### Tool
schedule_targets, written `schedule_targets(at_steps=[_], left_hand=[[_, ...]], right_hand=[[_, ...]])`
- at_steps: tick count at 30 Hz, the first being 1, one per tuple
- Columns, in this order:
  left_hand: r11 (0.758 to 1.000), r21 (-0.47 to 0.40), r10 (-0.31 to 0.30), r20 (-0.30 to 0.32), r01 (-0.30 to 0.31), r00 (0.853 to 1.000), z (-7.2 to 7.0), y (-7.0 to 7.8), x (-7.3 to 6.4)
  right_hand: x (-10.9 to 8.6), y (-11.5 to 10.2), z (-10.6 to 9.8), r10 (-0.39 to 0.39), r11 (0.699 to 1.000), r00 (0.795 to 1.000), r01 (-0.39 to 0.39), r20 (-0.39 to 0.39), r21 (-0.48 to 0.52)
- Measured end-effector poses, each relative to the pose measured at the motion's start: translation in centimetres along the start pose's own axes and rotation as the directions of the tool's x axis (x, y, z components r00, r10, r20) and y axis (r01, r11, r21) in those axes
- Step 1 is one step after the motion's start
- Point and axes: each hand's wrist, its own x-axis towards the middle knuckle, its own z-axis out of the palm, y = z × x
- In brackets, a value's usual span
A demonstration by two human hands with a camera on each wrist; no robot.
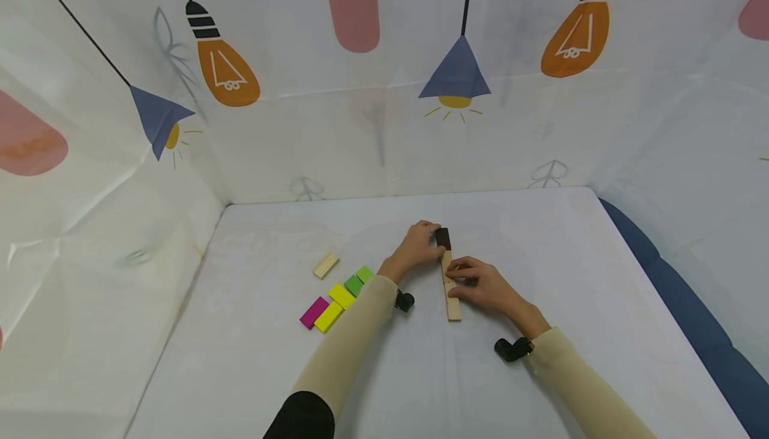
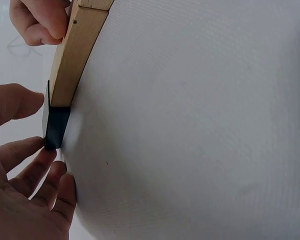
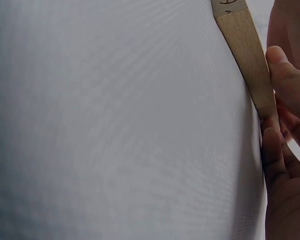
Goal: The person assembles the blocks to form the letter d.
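Note:
Two pale wooden blocks (image 1: 453, 305) lie end to end in a line on the white table, and a black block (image 1: 443, 239) sits at the far end of that line. My left hand (image 1: 417, 244) holds the black block (image 2: 57, 127) between thumb and fingertips. Lower along the row, my right hand (image 1: 485, 285) has its thumb and fingers on a wooden block (image 3: 246, 52), pinching it. Dark marks show at the top of the wood in the right wrist view. The fingers partly cover the blocks.
Left of the row lie a magenta block (image 1: 314, 313), yellow blocks (image 1: 329, 317) and green blocks (image 1: 353, 284), the last partly behind my left sleeve. A separate wooden piece (image 1: 326, 265) rests beyond them. Printed white curtains (image 1: 384, 139) surround the table (image 1: 517, 225).

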Motion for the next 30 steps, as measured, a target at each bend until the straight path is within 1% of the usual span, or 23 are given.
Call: schedule_targets(at_steps=[6, 11, 13, 16, 19, 22, 25, 28, 30], left_hand=[[1.0, 0.007, 0.002, -0.003, -0.002, 1.0, 0.1, -0.3, 0.1], [1.0, 0.019, 0.003, -0.006, -0.003, 1.0, 0.1, -0.3, 0.1], [1.0, 0.01, 0.005, -0.004, -0.005, 1.0, 0.0, -0.3, 0.0], [1.0, -0.006, 0.014, 0.016, -0.014, 1.0, -0.3, -0.2, -0.2], [0.999, -0.001, 0.033, 0.042, -0.033, 0.999, -0.6, -0.5, -0.5], [0.998, 0.011, 0.066, 0.07, -0.067, 0.995, -1.2, -1.0, -1.0], [0.995, 0.015, 0.099, 0.097, -0.101, 0.99, -2.1, -1.6, -1.7], [0.99, 0.05, 0.125, 0.129, -0.132, 0.984, -3.3, -2.4, -2.6], [0.987, 0.086, 0.125, 0.144, -0.138, 0.982, -4.2, -3.0, -3.4]], right_hand=[[0.0, 0.0, 0.0, 0.01, 1.0, 1.0, -0.01, 0.009, 0.004], [0.1, -0.1, 0.0, 0.006, 1.0, 1.0, -0.006, 0.006, 0.011], [0.1, -0.1, 0.0, 0.003, 1.0, 1.0, -0.003, 0.003, 0.012], [0.1, -0.1, 0.0, -0.006, 1.0, 1.0, 0.006, -0.004, 0.004], [0.1, -0.1, 0.0, -0.009, 1.0, 1.0, 0.009, -0.008, -0.005], [0.0, -0.1, 0.0, -0.007, 1.0, 1.0, 0.007, -0.006, -0.006], [0.0, -0.1, 0.0, -0.002, 1.0, 1.0, 0.002, -0.008, -0.006], [0.0, -0.1, 0.0, -0.001, 1.0, 1.0, 0.001, -0.013, -0.01], [0.0, -0.1, 0.1, -0.006, 1.0, 1.0, 0.006, -0.011, -0.008]])
